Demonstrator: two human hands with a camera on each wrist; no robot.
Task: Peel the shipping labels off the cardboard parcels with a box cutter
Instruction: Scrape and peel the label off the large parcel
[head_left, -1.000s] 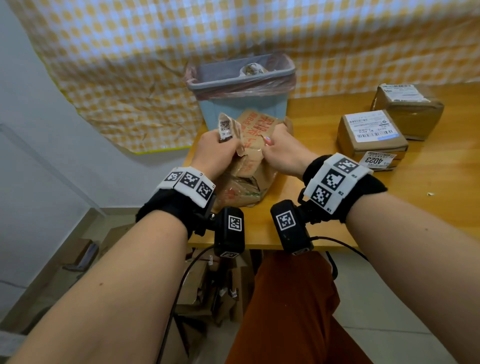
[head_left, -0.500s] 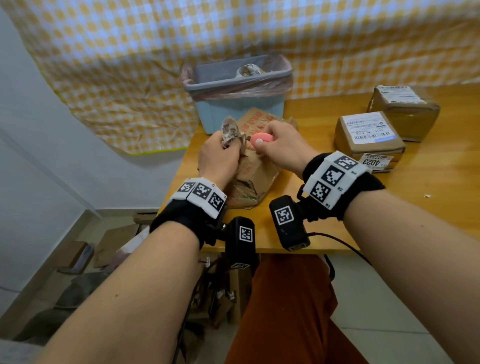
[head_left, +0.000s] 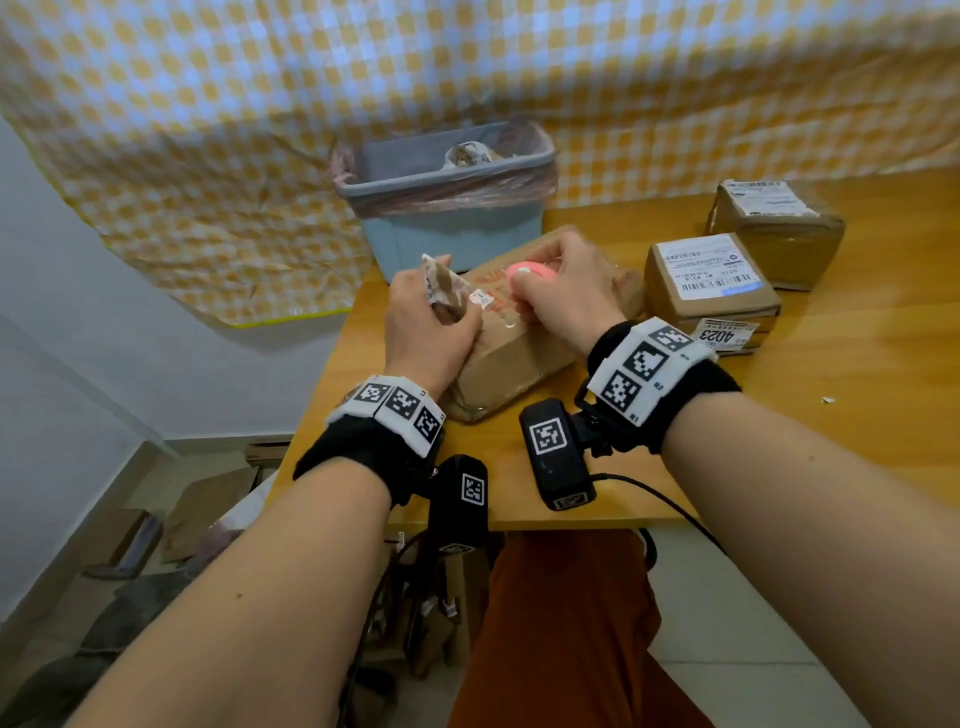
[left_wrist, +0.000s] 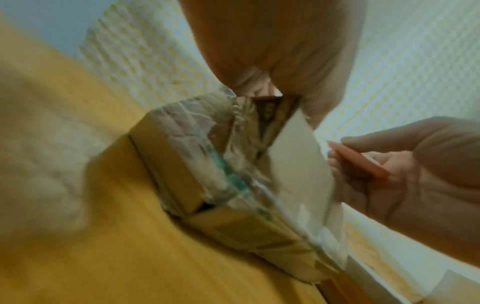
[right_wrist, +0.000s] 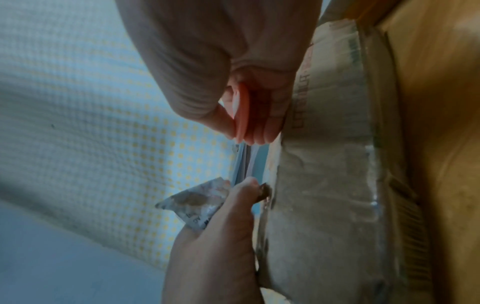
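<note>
Since 0.5 s ago the cardboard parcel (head_left: 524, 338) has come down from its tilted, lifted pose and now lies flat on the wooden table (head_left: 857, 415), and the right hand (head_left: 566, 291) has lowered with it onto the parcel's top face.

The right hand's fingers are curled round a small pink box cutter (head_left: 524, 271), thumb on one flat side and fingertips on the other, as the right wrist view shows (right_wrist: 240, 115). The cutter sits against the parcel's top, over red printing; the blade itself cannot be made out.

The left hand (head_left: 431, 332) pinches a crumpled, peeled shipping label (head_left: 444, 285) between thumb and fingers, holding it raised at the parcel's left edge. In the left wrist view the torn paper (left_wrist: 298, 156) rises from the taped, ragged parcel edge (left_wrist: 207, 164) toward the hand.

Beyond the hands, a blue bin (head_left: 447, 208) lined with a pinkish bag stands at the table's back edge, with crumpled paper inside. To the right lie 2 more parcels, near (head_left: 711, 280) and far (head_left: 779, 228), each bearing a white label; the near 1 has a tag reading 4023 (head_left: 724, 332) at its front. A yellow-checked cloth (head_left: 467, 67) hangs behind.
</note>
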